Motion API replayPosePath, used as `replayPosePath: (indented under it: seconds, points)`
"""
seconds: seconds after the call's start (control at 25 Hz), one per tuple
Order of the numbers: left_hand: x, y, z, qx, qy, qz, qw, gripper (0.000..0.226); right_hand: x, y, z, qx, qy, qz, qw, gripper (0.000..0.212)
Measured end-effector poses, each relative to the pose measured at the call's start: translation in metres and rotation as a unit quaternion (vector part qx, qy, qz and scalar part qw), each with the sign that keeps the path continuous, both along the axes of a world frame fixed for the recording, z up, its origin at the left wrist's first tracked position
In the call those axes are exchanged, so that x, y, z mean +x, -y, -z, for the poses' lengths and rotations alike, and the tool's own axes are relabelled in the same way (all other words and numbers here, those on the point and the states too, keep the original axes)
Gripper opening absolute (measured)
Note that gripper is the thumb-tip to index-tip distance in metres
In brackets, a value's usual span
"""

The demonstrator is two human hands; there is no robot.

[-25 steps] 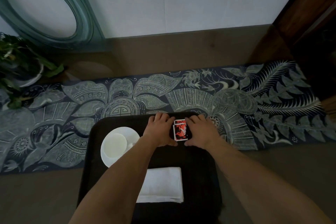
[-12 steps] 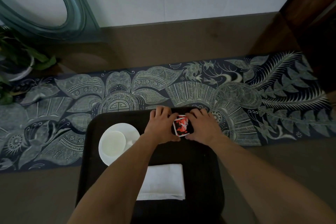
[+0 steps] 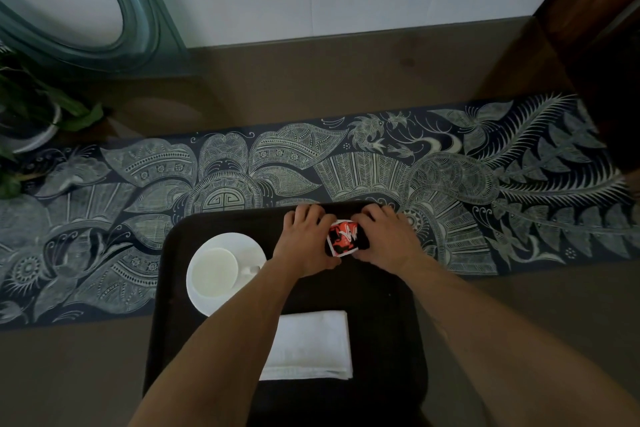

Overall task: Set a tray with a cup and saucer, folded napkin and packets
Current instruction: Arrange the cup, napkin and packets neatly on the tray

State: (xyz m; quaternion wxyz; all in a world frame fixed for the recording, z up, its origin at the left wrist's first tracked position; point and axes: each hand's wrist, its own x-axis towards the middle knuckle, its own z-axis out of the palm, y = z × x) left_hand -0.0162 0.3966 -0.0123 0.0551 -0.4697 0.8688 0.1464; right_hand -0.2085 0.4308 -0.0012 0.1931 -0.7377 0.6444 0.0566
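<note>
A black tray lies on the table in front of me. At its left stands a white cup on a white saucer. A folded white napkin lies near the tray's front middle. At the tray's far edge, red-and-black packets with white borders sit between my hands. My left hand grips their left side, my right hand grips their right side, fingers curled over the far edge. How many packets there are is hidden.
A dark blue patterned runner crosses the brown table under the tray's far end. A potted plant stands at the far left, beside a round teal-framed mirror. Dark wooden furniture rises at the right.
Both hands have closed in tighter on the packets, which now look squared into a smaller stack. The view has shifted slightly; the tray, cup and napkin have stayed put.
</note>
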Motion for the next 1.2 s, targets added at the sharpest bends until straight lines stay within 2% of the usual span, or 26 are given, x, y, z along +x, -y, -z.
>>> replayPosePath:
  seconds: [0.56, 0.68, 0.92, 1.2]
  points:
    - [0.018, -0.007, 0.006, 0.034, -0.02, -0.036, 0.999, 0.08, 0.028, -0.012, 0.001, 0.016, 0.057, 0.007, 0.998, 0.075]
    - [0.017, -0.007, 0.006, 0.034, -0.018, -0.034, 0.999, 0.08, 0.023, -0.013, 0.001, 0.017, 0.044, 0.016, 0.999, 0.08]
    - [0.015, -0.008, 0.004, 0.052, -0.018, -0.038, 0.998, 0.08, 0.019, -0.014, 0.001, 0.004, 0.033, 0.01, 0.999, 0.07]
    - [0.03, -0.008, 0.001, 0.05, -0.008, -0.043, 0.998, 0.081, 0.034, -0.019, 0.005, -0.018, 0.031, 0.009, 0.999, 0.073]
